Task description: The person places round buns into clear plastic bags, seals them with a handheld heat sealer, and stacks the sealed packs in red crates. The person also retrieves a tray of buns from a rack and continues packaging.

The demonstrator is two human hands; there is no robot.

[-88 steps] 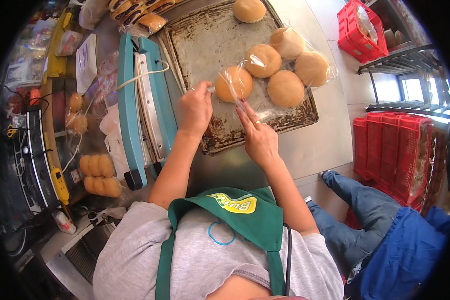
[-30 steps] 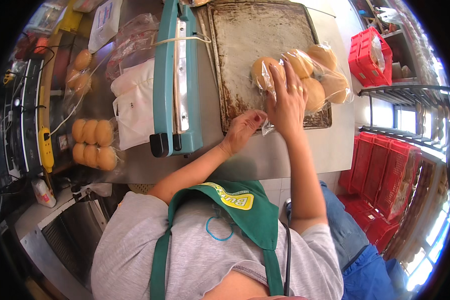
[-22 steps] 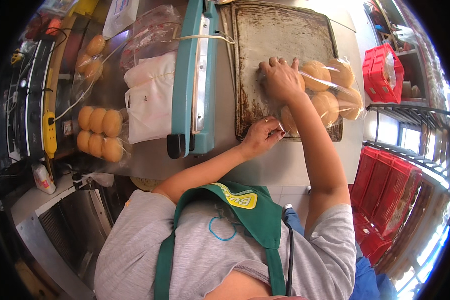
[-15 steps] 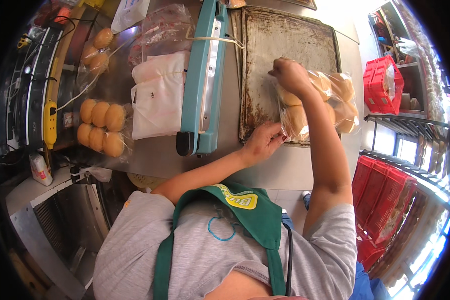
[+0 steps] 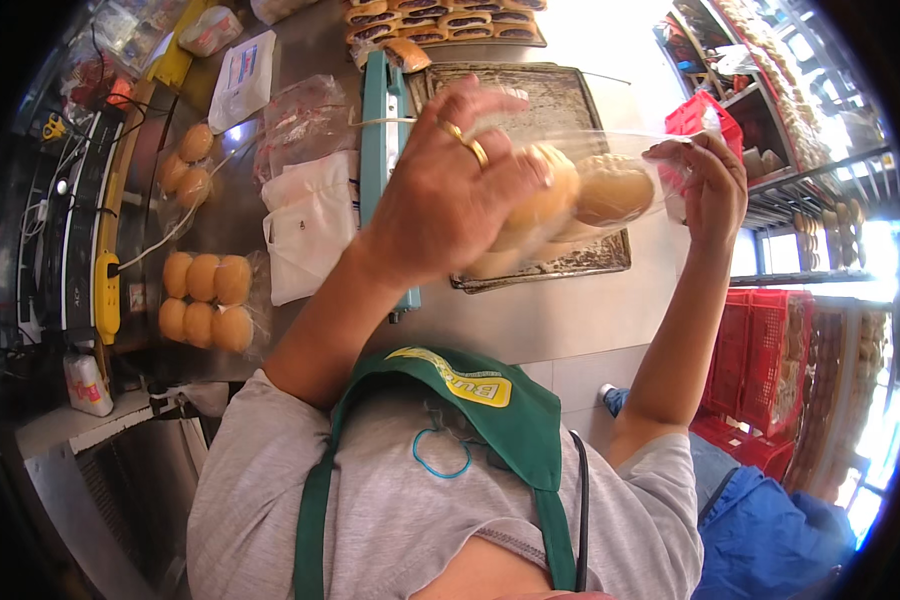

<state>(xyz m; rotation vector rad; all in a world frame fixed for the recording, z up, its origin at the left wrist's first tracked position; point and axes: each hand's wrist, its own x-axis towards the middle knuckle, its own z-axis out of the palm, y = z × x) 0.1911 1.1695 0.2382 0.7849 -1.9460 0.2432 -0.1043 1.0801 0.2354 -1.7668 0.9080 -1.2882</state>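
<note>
A clear plastic bag of buns (image 5: 610, 190) is lifted above the worn baking tray (image 5: 515, 85), tilted and partly blurred by motion. At its right end, my right hand (image 5: 708, 185) pinches the gathered loose film. My left hand (image 5: 450, 190), with a gold ring, grips the bag's left end, fingers spread along the buns; its palm side is hidden. Behind my left wrist stands a teal heat sealer (image 5: 378, 150), mostly covered by my hand and forearm. Left of it lies a stack of white plastic bags (image 5: 313, 225).
Bagged buns (image 5: 205, 300) lie at the left of the metal table, with another bag of buns (image 5: 185, 170) beyond. A tray of dark-filled pastries (image 5: 450, 20) is at the back. Right are red crates (image 5: 760, 355) and a rack (image 5: 820, 265). A power strip (image 5: 107, 290) edges the left.
The bag of buns has risen off the tray. My left hand has moved up to its left end, and my right hand has shifted right to the film end. The view has moved.
</note>
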